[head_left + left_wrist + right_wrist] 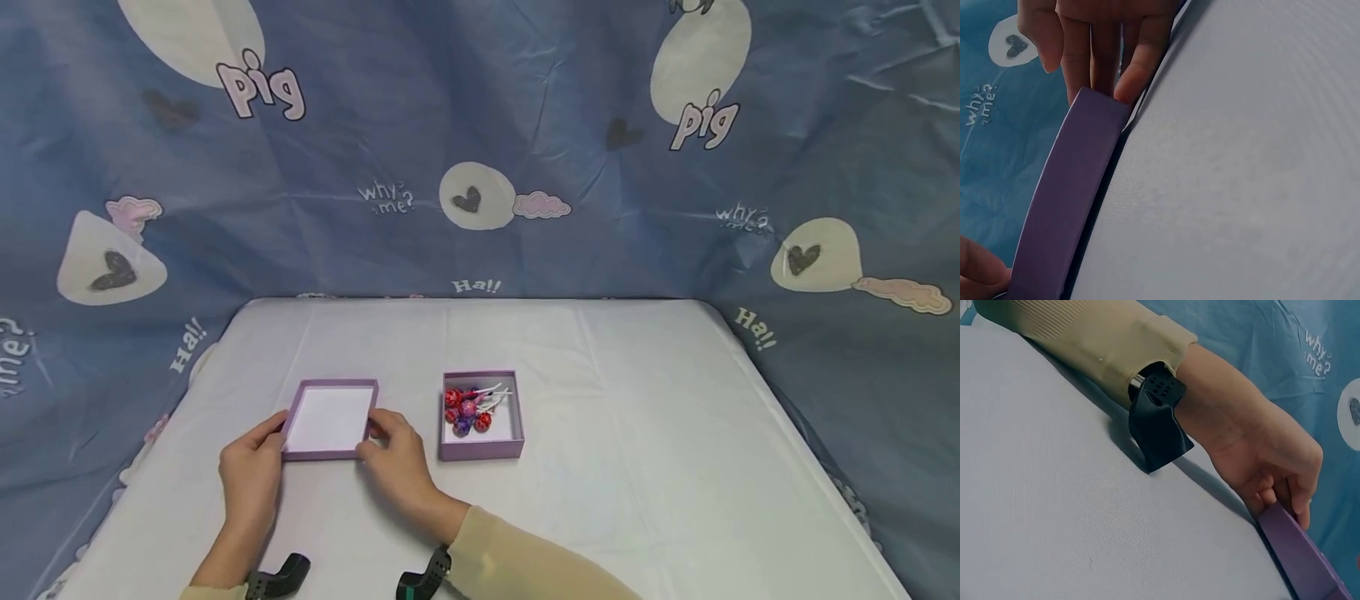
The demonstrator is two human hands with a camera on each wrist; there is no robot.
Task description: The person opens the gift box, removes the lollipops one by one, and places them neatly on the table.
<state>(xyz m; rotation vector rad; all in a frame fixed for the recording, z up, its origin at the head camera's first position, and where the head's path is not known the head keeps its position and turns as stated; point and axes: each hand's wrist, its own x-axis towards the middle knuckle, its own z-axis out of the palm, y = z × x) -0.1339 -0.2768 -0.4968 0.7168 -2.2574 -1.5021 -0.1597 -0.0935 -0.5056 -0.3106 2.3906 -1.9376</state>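
A shallow purple box lid (330,419) with a white inside lies face up on the left of the table. My left hand (251,475) holds its left side, with the thumb at the rim. At the opposite side, my right hand (401,467) grips the right rim near the front corner. Close up in the left wrist view is the lid's purple outer wall (1066,194). To the right of the right hand stands an open purple box (481,450), apart from it. Several lollipops (468,408) with red, pink and purple wrappers lie inside, their white sticks pointing right.
A white cloth covers the table (637,467). Behind and around it hangs a blue printed curtain (480,125). Both wrists wear black straps, the left strap (279,577) and the right strap (423,575), below tan sleeves.
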